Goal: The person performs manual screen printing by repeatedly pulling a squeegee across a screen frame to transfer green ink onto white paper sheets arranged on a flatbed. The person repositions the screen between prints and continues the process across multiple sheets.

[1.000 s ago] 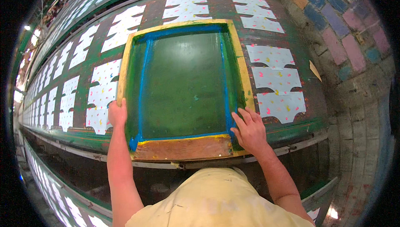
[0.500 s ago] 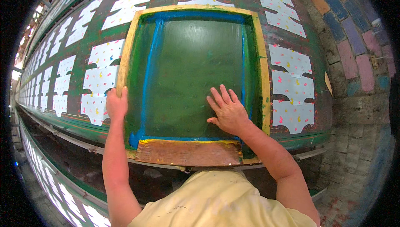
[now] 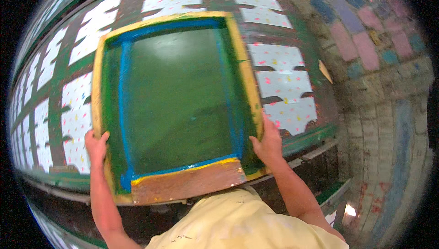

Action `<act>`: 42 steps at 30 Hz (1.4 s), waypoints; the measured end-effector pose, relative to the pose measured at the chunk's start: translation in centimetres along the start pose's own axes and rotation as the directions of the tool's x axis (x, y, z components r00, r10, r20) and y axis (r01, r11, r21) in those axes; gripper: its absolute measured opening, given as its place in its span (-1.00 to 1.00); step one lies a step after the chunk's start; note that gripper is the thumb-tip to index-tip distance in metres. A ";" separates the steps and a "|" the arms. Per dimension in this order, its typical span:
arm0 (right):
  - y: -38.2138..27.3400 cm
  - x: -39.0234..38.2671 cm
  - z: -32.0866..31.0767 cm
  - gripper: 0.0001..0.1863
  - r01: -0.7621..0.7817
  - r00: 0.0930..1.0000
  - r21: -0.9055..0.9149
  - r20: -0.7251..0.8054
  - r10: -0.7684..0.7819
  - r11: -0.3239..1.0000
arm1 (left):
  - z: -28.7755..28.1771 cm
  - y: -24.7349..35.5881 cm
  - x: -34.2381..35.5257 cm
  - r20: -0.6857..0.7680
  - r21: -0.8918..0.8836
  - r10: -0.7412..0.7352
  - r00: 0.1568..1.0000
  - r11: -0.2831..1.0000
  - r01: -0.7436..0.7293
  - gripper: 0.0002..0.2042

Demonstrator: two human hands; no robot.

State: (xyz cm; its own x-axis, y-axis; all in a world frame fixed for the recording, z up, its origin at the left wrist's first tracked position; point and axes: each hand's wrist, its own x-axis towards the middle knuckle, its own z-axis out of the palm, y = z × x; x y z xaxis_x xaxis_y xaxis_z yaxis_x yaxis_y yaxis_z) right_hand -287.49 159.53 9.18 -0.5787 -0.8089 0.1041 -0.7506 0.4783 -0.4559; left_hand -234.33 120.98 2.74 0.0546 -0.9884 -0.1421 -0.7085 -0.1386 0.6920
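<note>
In the head view, taking the frame as the dial's centre, the frame (image 3: 97, 97) fills the middle, a little toward 9 o'clock of the picture's own centre. It lies over the table (image 3: 299, 145); whether the two touch cannot be told. Its raised yellow sides make a shallow, tray-like well around a dark green mesh (image 3: 176, 98), with blue strips (image 3: 124, 93) along the mesh's edges. A brown plank (image 3: 190, 183) spans the 6 o'clock side.

The left hand (image 3: 97, 147) grips the frame's side at 8 o'clock, its thumb over the inner edge. The right hand (image 3: 269, 143) grasps the opposite side near 4 o'clock, fingers along the outside and thumb inward.

White pieces (image 3: 286, 84) lie on the table at 3 o'clock, with more at 9, 11, 12 and 1 o'clock. They carry small pink and yellow prints, too blurred to read. At 5 o'clock the person's yellow shirt (image 3: 228, 226) bears small dark marks, also illegible. Coloured bricks (image 3: 345, 43) pave the floor at 2 o'clock
</note>
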 end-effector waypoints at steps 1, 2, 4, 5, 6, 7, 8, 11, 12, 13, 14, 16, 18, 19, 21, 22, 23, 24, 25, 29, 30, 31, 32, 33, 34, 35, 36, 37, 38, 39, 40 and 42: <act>0.8 0.0 0.3 0.10 -0.016 1.000 0.005 -0.014 0.016 1.000 | -0.3 0.0 0.4 -0.018 0.171 0.133 0.991 0.977 -0.128 -0.52; 1.4 0.1 0.8 0.09 -0.026 0.999 0.014 -0.026 0.027 1.000 | -0.8 0.2 0.8 -0.014 0.256 0.115 0.993 0.961 -0.108 -0.45; 2.0 0.5 1.2 0.04 -0.048 0.998 0.042 -0.040 0.050 0.998 | -1.6 0.9 1.3 -0.132 0.322 0.205 0.970 0.934 -0.153 -0.44; 1.9 0.6 1.1 -0.01 -0.065 0.997 0.061 -0.040 0.067 0.996 | -2.2 1.4 1.6 -0.111 0.292 0.203 0.973 0.942 -0.163 -0.47; 2.0 0.9 0.9 -0.06 -0.103 0.994 0.078 -0.021 0.104 0.992 | -3.0 2.3 1.9 -0.096 0.269 0.180 0.979 0.952 -0.148 -0.50; 2.0 1.2 0.5 -0.12 -0.055 0.995 0.110 -0.079 0.064 0.992 | -3.5 3.1 2.1 -0.089 0.234 0.178 0.980 0.960 -0.153 -0.52; 2.1 1.4 -0.1 -0.17 -0.033 0.992 0.138 -0.118 0.050 0.990 | -3.8 4.1 2.1 -0.055 0.160 0.153 0.987 0.977 -0.143 -0.61; 4.0 2.0 -2.9 -0.23 -0.020 0.987 0.180 -0.153 0.047 0.983 | -3.5 7.4 0.9 -0.034 0.168 0.135 0.990 0.977 -0.128 -0.66; 5.3 2.5 -3.9 -0.24 0.013 0.985 0.198 -0.173 0.022 0.980 | -2.3 8.4 -0.3 -0.064 0.108 0.158 0.985 0.983 -0.150 -0.70; 6.8 3.2 -4.7 -0.24 -0.007 0.985 0.183 -0.170 0.039 0.983 | -1.0 9.5 -1.5 -0.055 0.121 0.167 0.984 0.980 -0.159 -0.69; 8.5 4.1 -5.7 -0.24 0.010 0.982 0.175 -0.189 0.023 0.985 | 0.5 10.9 -2.7 -0.050 0.125 0.161 0.986 0.980 -0.154 -0.69; 12.6 5.0 -7.6 -0.24 -0.034 0.984 0.190 -0.168 0.067 0.981 | 4.5 13.4 -5.9 -0.094 0.097 0.138 0.986 0.987 -0.129 -0.64; 17.2 5.6 -9.6 -0.24 -0.061 0.978 0.186 -0.187 0.096 0.981 | 8.6 16.3 -9.1 -0.073 0.176 0.159 0.985 0.974 -0.144 -0.59; 19.6 5.7 -10.4 -0.25 -0.081 0.973 0.193 -0.197 0.119 0.978 | 10.6 17.9 -10.5 -0.055 0.221 0.171 0.984 0.963 -0.154 -0.56; 24.3 5.9 -12.2 -0.25 -0.110 0.965 0.166 -0.217 0.145 0.980 | 15.0 20.8 -13.7 -0.066 0.193 0.185 0.980 0.966 -0.170 -0.54; 26.6 6.0 -13.1 -0.25 -0.108 0.961 0.164 -0.235 0.145 0.981 | 17.2 22.0 -15.3 -0.087 0.182 0.197 0.977 0.967 -0.178 -0.53; 28.8 6.2 -14.1 -0.26 -0.142 0.960 0.166 -0.219 0.177 0.976 | 19.3 23.2 -16.9 -0.084 0.148 0.174 0.981 0.976 -0.160 -0.52; 30.9 6.4 -15.1 -0.27 -0.165 0.958 0.179 -0.206 0.201 0.970 | 21.2 24.3 -18.4 -0.092 0.122 0.154 0.984 0.982 -0.143 -0.52; 32.9 6.5 -16.0 -0.28 -0.199 0.954 0.207 -0.184 0.238 0.958 | 23.0 25.2 -19.7 -0.106 0.102 0.154 0.982 0.984 -0.144 -0.51; 39.0 7.1 -18.8 -0.29 -0.141 0.955 0.168 -0.236 0.179 0.976 | 27.9 28.0 -23.8 -0.121 0.122 0.148 0.981 0.984 -0.133 -0.51; 40.1 7.2 -19.3 -0.28 -0.147 0.955 0.183 -0.231 0.188 0.972 | 28.6 28.6 -24.5 -0.098 0.105 0.126 0.987 0.988 -0.116 -0.51; 41.0 7.3 -19.6 -0.28 -0.181 0.950 0.217 -0.215 0.228 0.959 | 29.1 29.2 -25.0 -0.083 0.094 0.110 0.991 0.990 -0.102 -0.51; 41.9 7.3 -20.0 -0.27 -0.169 0.956 0.263 -0.192 0.223 0.950 | 29.8 29.9 -25.5 -0.093 0.091 0.119 0.988 0.990 -0.111 -0.52; 42.7 7.3 -20.2 -0.28 -0.178 0.956 0.231 -0.188 0.223 0.957 | 30.2 30.5 -26.0 -0.097 0.072 0.115 0.989 0.992 -0.108 -0.52; 43.5 7.5 -20.5 -0.28 -0.174 0.959 0.214 -0.184 0.215 0.961 | 30.6 31.1 -26.5 -0.102 0.052 0.108 0.989 0.993 -0.103 -0.51; 44.0 7.7 -20.7 -0.28 -0.171 0.961 0.203 -0.181 0.209 0.964 | 30.8 31.5 -27.0 -0.109 0.032 0.103 0.989 0.995 -0.100 -0.51; 44.5 7.9 -20.7 -0.28 -0.167 0.962 0.215 -0.179 0.207 0.962 | 30.9 32.1 -27.4 -0.108 0.065 0.113 0.988 0.992 -0.107 -0.50; 44.9 8.0 -20.8 -0.28 -0.166 0.961 0.232 -0.180 0.210 0.959 | 31.1 32.5 -27.7 -0.105 0.098 0.125 0.986 0.989 -0.115 -0.50; 45.2 7.9 -20.8 -0.29 -0.168 0.960 0.245 -0.181 0.215 0.955 | 31.2 32.9 -27.8 -0.107 0.148 0.157 0.982 0.979 -0.140 -0.49; 45.5 7.9 -20.8 -0.29 -0.165 0.960 0.245 -0.181 0.213 0.955 | 31.3 33.2 -27.9 -0.097 0.109 0.125 0.987 0.987 -0.115 -0.49; 45.8 7.8 -20.9 -0.29 -0.165 0.961 0.241 -0.180 0.211 0.956 | 31.5 33.4 -28.0 -0.094 0.089 0.111 0.989 0.991 -0.103 -0.49; 46.3 7.6 -21.0 -0.30 -0.177 0.962 0.224 -0.167 0.216 0.958 | 31.8 33.4 -28.0 -0.075 0.060 0.084 0.994 0.995 -0.079 -0.50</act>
State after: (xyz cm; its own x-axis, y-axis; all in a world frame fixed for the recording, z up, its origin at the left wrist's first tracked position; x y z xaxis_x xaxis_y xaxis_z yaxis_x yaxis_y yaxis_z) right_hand -333.32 182.73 7.43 -0.7722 -0.6177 0.1489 -0.5458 0.5248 -0.6532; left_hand -281.95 146.04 7.33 0.0476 -0.9984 -0.0302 -0.7514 -0.0557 0.6575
